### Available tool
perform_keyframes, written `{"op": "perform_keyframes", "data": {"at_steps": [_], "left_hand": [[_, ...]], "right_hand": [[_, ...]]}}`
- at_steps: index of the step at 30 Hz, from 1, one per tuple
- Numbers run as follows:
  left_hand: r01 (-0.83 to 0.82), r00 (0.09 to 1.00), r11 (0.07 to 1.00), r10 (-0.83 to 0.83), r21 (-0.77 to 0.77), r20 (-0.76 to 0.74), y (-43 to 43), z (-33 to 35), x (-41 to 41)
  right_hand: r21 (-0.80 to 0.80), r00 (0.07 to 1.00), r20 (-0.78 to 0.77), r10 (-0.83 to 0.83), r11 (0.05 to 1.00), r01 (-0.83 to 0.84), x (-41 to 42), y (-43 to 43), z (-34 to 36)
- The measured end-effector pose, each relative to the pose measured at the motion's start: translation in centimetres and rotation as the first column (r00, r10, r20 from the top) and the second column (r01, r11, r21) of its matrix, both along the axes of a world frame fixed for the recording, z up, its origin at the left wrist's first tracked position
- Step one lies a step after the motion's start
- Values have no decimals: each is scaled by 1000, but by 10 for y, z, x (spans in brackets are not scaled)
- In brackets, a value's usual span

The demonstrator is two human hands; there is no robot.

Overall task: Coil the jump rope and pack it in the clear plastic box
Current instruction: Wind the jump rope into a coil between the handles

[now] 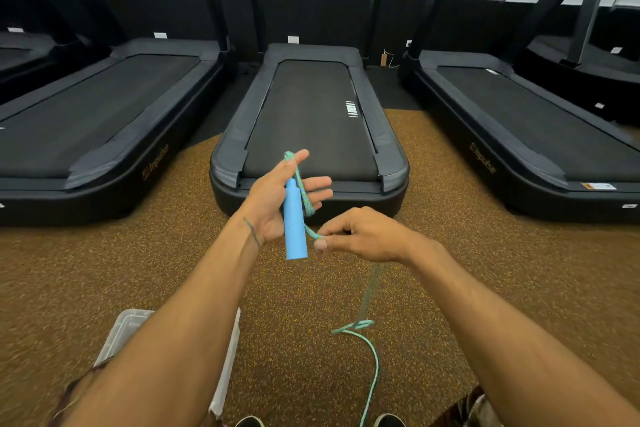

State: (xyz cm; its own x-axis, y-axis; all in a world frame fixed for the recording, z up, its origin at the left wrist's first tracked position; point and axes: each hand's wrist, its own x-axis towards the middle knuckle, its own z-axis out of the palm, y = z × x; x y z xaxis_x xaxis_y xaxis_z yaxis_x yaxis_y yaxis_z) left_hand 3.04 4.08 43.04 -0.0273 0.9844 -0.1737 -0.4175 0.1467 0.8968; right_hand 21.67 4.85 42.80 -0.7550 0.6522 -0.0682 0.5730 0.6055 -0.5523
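Two dark shoe tips [389,420] are showing at the 6 o'clock edge of the view, and the rope [374,367] is trailing across the speckled brown floor [450,184] between them. At 7 o'clock the clear plastic box [121,329] is sitting on the floor, mostly hidden under the left forearm, so only its near-left corner and right rim are showing. From the shoes the rope is running up toward 12 o'clock, kinking into a small loop on the floor, then rising as a blurred strand to the right hand [360,234].

That right hand is pinching the rope between thumb and forefinger, with the other fingers curled in. Just beside it, toward 9 o'clock, the left hand [277,198] is lying palm up with fingers loosely spread, and the blue handle [294,222] is lying across its palm, lower end sticking out past the heel of the hand. A short loop of the blue-green rope is passing over the left fingers, from the handle's top up around the forefinger and back down to the right hand's pinch.

Beyond the hands, at 12 o'clock, a black treadmill [311,114] is standing, with others flanking it at 10 and 2 o'clock.
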Motion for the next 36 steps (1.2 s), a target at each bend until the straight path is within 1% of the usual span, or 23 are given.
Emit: {"op": "perform_keyframes", "data": {"at_steps": [3,5,7,10,13,15,18,19,22,24,26,28,31,33,36], "left_hand": [[24,1000,999,-25,-34,-13,-2,0,-2],[-2,1000,998,4,-61,27,-1,2,-8],[-30,998,996,34,-87,50,0,3,-15],[-20,999,995,16,-96,-33,-3,3,-15],[60,991,992,-73,-112,-116,-10,0,-8],[125,980,984,-143,-128,-139,-15,-2,-2],[178,974,976,-193,-124,-120,-22,-2,9],[193,968,974,-209,-123,-139,-24,-1,11],[271,929,950,-301,-157,-216,-29,3,16],[293,922,939,-328,-183,-208,-32,8,18],[314,920,928,-350,-200,-176,-36,12,20],[345,914,913,-379,-219,-143,-37,14,19],[373,910,900,-403,-227,-100,-38,15,18],[388,910,895,-409,-219,-59,-39,15,17],[420,903,884,-430,-204,-8,-37,13,14]], "right_hand": [[-13,999,19,29,1000,-29,-1,0,5],[-31,996,76,44,999,-41,1,0,4],[-70,995,100,30,997,-23,4,0,2],[-78,998,65,14,997,-9,3,0,3],[-74,1000,-16,12,997,-13,-1,-1,9],[-92,993,-109,-44,995,34,-2,2,16],[-107,953,-282,-108,991,81,-3,12,26],[-97,938,-325,-117,991,90,-3,16,29],[-49,911,-386,-147,989,139,0,26,33],[-11,905,-392,-164,985,174,4,31,33],[-24,890,-418,-179,982,187,7,34,32],[-104,861,-467,-203,979,174,9,35,29],[-271,807,-549,-219,960,77,10,34,29],[-274,821,-529,-214,959,73,11,31,31],[-296,863,-456,-218,951,83,11,22,37]]}}
